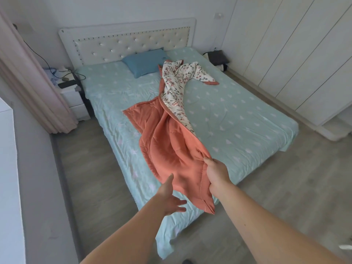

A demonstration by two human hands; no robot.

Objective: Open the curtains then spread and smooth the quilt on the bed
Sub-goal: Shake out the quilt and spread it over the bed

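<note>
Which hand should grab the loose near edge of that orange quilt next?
The left hand: it hovers open beside the twisted orange-and-floral quilt, while the right hand already holds its edge.

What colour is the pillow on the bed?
The pillow is plain blue, darker than the mint sheet; seen in the head view.

One bed [238,119] with one tufted headboard [122,44], one blue pillow [144,62] at the far end, one twisted quilt [171,134], one pink curtain [32,88] at left, one white nightstand [73,96], and two hands: left hand [168,195], right hand [216,173].
</note>
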